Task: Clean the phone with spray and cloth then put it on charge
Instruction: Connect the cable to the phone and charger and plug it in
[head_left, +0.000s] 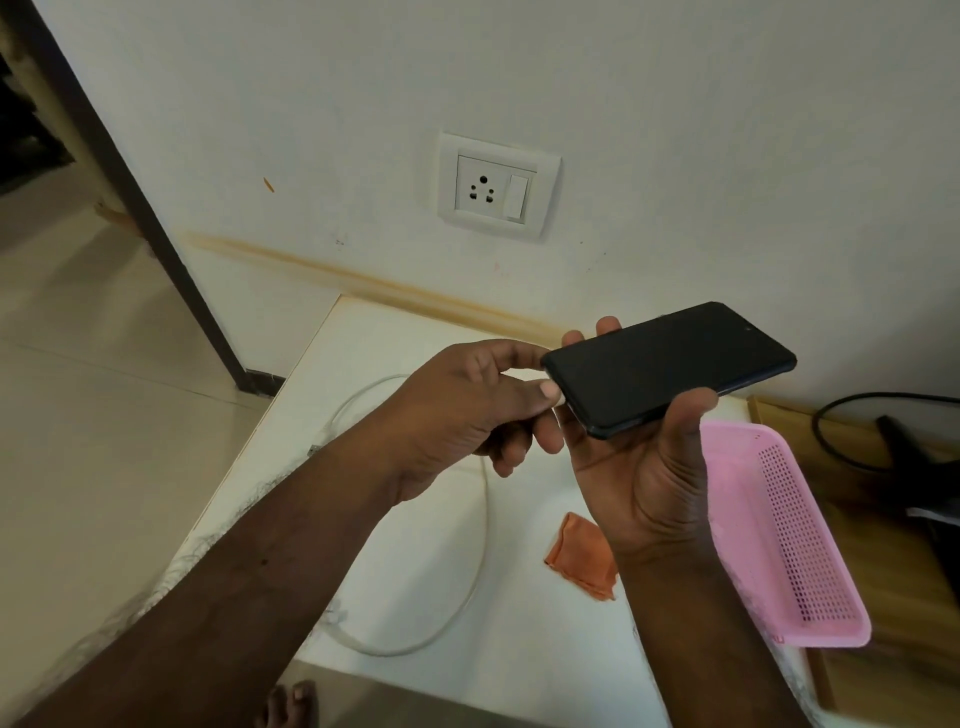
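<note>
Black phone (670, 364) cradled in right hand (644, 467); left hand (467, 415) pinches cable plug at its end

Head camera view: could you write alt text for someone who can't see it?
A right hand holds a black slab-shaped phone, screen dark, while the left hand pinches a white charging cable at its end. Below, a white table holds an orange cloth and a pink perforated plastic tray; an empty wall socket sits above.

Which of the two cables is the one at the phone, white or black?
The white cable, looped on the white table; the left hand pinches its plug at the phone. The black cable lies apart, far right.
</note>
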